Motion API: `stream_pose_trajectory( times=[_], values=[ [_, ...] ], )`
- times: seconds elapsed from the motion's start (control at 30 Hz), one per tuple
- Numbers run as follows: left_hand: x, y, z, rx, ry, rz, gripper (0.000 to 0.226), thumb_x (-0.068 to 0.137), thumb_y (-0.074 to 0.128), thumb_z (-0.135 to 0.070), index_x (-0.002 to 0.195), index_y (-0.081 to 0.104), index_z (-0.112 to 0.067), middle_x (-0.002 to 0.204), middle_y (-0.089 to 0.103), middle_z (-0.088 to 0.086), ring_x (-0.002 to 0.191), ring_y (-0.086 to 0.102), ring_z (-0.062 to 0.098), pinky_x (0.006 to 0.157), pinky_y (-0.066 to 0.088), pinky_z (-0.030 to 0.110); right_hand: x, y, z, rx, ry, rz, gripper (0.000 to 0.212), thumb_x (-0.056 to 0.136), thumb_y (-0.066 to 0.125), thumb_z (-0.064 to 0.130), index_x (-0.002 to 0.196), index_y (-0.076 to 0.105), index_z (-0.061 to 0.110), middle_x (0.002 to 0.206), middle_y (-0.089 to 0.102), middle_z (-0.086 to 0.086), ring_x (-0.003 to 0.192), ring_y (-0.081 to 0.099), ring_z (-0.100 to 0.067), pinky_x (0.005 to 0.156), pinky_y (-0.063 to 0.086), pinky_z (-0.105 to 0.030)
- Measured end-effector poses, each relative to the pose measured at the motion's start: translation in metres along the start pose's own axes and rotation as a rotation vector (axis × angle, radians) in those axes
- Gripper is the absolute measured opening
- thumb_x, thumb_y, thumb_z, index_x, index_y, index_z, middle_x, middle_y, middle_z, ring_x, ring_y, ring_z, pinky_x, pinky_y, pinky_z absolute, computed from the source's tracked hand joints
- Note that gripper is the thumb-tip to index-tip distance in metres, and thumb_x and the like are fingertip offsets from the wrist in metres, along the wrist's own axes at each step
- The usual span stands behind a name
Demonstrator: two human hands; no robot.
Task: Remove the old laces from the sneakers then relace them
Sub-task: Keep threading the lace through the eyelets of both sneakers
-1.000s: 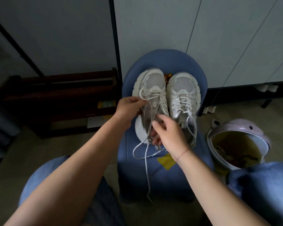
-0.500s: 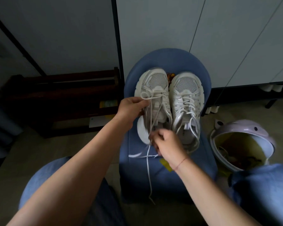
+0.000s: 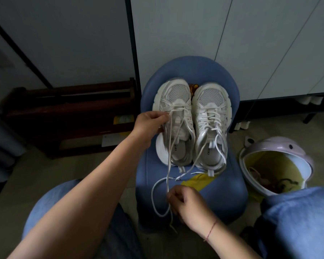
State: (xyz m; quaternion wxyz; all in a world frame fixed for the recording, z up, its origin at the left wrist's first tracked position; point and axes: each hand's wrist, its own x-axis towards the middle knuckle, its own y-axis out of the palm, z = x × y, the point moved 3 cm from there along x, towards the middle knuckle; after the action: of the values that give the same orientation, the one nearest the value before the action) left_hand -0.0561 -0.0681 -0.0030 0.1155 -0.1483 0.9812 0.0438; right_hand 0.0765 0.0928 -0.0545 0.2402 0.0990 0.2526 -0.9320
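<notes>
Now, lace [image 3: 168, 165] from left hand [image 3: 150, 124] at sneaker [image 3: 176, 94] to right hand [image 3: 185, 202].

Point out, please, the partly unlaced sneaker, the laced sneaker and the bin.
partly unlaced sneaker [image 3: 178, 94]: head view, on its mesh toe.
laced sneaker [image 3: 212, 96]: head view, on its mesh toe.
bin [image 3: 281, 146]: head view, on its lilac lid.

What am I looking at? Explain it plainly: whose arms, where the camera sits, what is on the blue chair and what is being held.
No machine here: a person wears one camera on the head, looking down at their own bare arms. On a small blue chair stand a half-unlaced sneaker and a laced sneaker, side by side. The left hand grips the half-unlaced sneaker at its eyelets. The right hand pinches that shoe's loose lace nearer the body. A lilac bin stands open on the floor beside the chair.
</notes>
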Motion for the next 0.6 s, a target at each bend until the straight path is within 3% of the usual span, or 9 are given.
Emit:
stream_pose_trajectory(
  times=[0.23,0.4,0.5,0.6],
  values=[
    [-0.004,0.001,-0.003,0.004,0.015,0.001,0.003,0.087,0.072,-0.008,0.088,0.072,-0.011,0.080,0.069,0.003,0.075,0.066,0.015,0.079,0.058,0.032,-0.008,-0.004,-0.003,0.025,0.020,0.045,0.026,0.094,0.056,0.024,0.069,0.058,0.015,0.045,0.049,0.003,0.036,0.041,-0.003,0.047,0.033,-0.023],
    [-0.014,0.003,-0.010,0.079,0.078,-0.022,0.012,0.084,0.076,-0.014,0.092,0.069,-0.011,0.081,0.068,0.003,0.070,0.063,0.013,0.070,0.055,0.026,-0.024,-0.016,0.018,0.314,0.026,0.234,0.023,0.096,0.053,0.015,0.074,0.055,0.016,0.050,0.050,0.005,0.038,0.038,-0.008,0.040,0.029,-0.016],
    [-0.034,0.004,-0.025,0.240,0.240,-0.093,0.016,0.089,0.072,-0.026,0.095,0.069,-0.011,0.078,0.066,0.000,0.066,0.059,0.007,0.064,0.049,0.022,-0.021,-0.056,0.047,0.451,-0.075,0.123,0.016,0.094,0.051,0.014,0.081,0.058,0.008,0.055,0.051,0.003,0.044,0.040,-0.008,0.043,0.032,-0.015],
    [-0.059,0.017,-0.036,0.102,0.244,0.100,0.021,0.098,0.058,-0.021,0.082,0.065,-0.010,0.069,0.063,0.000,0.063,0.057,0.009,0.066,0.048,0.025,-0.011,-0.101,0.069,0.520,-0.179,-0.027,0.014,0.083,0.056,0.019,0.083,0.059,0.005,0.056,0.052,0.001,0.044,0.041,-0.009,0.043,0.033,-0.014]
  ],
)
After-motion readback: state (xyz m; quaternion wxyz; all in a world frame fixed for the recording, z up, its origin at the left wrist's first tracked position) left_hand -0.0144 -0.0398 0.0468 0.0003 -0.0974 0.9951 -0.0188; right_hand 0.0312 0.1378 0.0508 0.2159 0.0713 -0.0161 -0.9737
